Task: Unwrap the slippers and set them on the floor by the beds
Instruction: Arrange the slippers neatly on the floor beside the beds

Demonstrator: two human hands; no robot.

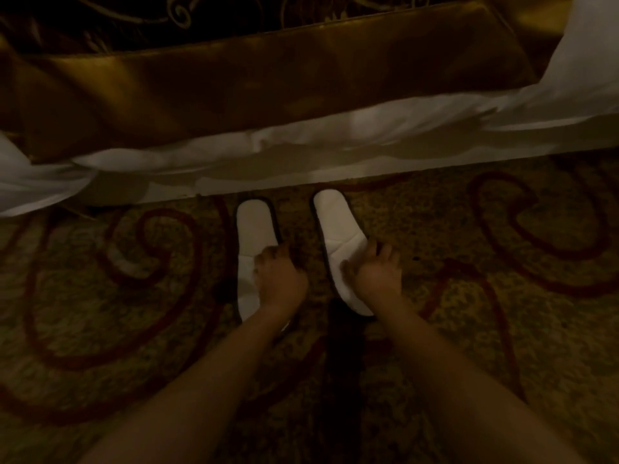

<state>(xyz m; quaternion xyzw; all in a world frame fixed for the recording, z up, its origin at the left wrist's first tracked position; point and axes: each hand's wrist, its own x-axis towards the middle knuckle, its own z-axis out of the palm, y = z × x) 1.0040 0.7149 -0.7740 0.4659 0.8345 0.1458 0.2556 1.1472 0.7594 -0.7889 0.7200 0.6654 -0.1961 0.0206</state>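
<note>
Two white slippers lie side by side on the patterned carpet, just in front of the bed's edge. The left slipper (255,229) has my left hand (279,279) resting on its toe strap, fingers curled over its right side. On the right slipper (336,226) sits my right hand (376,272), fingers spread across the strap and its right edge. The heels of both slippers point toward the bed. No wrapping shows on either one. My hands hide the toe ends in part.
The bed (268,78) runs across the top, with a gold-brown runner and white sheets (301,145) hanging to the floor. The carpet (100,329) has dark red scroll lines on a mottled gold ground. The room is dim.
</note>
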